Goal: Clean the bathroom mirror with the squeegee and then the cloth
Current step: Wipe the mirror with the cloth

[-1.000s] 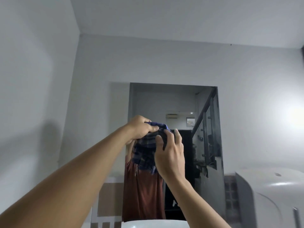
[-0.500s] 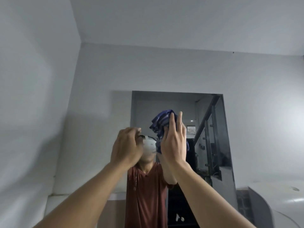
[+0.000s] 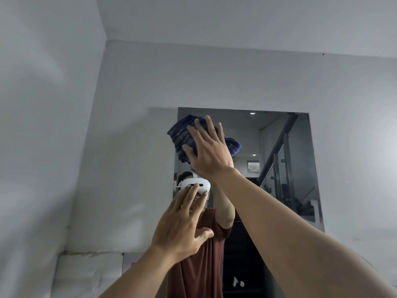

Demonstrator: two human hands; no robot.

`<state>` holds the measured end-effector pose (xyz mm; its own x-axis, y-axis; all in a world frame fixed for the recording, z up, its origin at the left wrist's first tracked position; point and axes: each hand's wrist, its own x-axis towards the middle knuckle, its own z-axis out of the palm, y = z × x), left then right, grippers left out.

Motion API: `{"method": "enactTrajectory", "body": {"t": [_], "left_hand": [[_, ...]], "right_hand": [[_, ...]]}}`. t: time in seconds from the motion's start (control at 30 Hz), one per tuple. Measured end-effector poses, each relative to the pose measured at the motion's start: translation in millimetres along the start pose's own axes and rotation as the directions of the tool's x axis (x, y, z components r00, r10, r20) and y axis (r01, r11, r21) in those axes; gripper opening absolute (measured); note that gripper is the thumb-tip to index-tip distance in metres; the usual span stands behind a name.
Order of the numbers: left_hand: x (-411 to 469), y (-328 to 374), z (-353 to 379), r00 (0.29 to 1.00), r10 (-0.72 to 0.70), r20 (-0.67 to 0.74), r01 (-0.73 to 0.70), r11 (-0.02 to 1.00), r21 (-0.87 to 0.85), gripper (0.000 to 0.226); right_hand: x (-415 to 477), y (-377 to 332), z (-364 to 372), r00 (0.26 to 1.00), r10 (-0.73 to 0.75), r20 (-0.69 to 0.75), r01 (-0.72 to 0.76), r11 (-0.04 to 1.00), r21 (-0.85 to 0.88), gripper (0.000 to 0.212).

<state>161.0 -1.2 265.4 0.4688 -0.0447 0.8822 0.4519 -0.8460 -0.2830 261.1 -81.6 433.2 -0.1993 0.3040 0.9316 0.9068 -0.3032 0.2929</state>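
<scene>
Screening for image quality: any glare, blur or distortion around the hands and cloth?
Head view: soft, dim light, with a pale bright patch on the wall at the frame's right edge; head view: the cloth under the right hand looks slightly smeared, the left hand sharper; head view: the wide angle tilts the mirror edges, and small lamps glint in it.

A: Worn items, as reflected in the mirror (image 3: 300, 147)?
B: Dark red short-sleeved T-shirt (image 3: 199, 280); white headset (image 3: 190, 181) above it.
A: In front of the mirror?
B: Left hand (image 3: 182, 229), right hand (image 3: 210, 151) and both forearms bare, uncovered down to the frame edge.
</scene>
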Motion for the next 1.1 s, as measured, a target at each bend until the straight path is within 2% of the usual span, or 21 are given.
{"method": "enactTrajectory", "body": {"t": [0.1, 0.23, 0.4, 0.63, 1.1], "left_hand": [[-0.6, -0.7, 0.6, 1.0, 0.014, -0.007, -0.014, 1.0, 0.002, 0.098], [-1.9, -0.3, 2.7, 1.0, 0.001, 0.009, -0.001, 1.0, 0.021, 0.096], [-2.1, 0.7, 4.8, 1.0, -0.008, 0.021, 0.008, 1.0, 0.018, 0.097], [-3.3, 0.9, 6.8, 1.0, -0.012, 0.003, 0.012, 1.0, 0.013, 0.096], [-3.9, -1.0, 8.6, 0.999, 0.009, -0.039, -0.009, 1.0, -0.013, 0.099]], "right_hand": [[1.5, 0.8, 4.1, 0.99, -0.129, 0.06, 0.135, 0.986, -0.103, 0.066], [6.2, 8.8, 5.9, 0.99, -0.123, 0.071, 0.132, 0.982, -0.136, 0.065], [6.5, 30.2, -3.2, 1.0, 0.024, 0.02, -0.022, 0.993, -0.113, 0.062], [-0.1, 73.5, -22.8, 0.989, 0.149, 0.006, -0.147, 0.981, -0.124, 0.058], [-32.2, 137.7, -45.7, 0.953, 0.304, 0.005, -0.3, 0.941, -0.156, 0.073]]}}
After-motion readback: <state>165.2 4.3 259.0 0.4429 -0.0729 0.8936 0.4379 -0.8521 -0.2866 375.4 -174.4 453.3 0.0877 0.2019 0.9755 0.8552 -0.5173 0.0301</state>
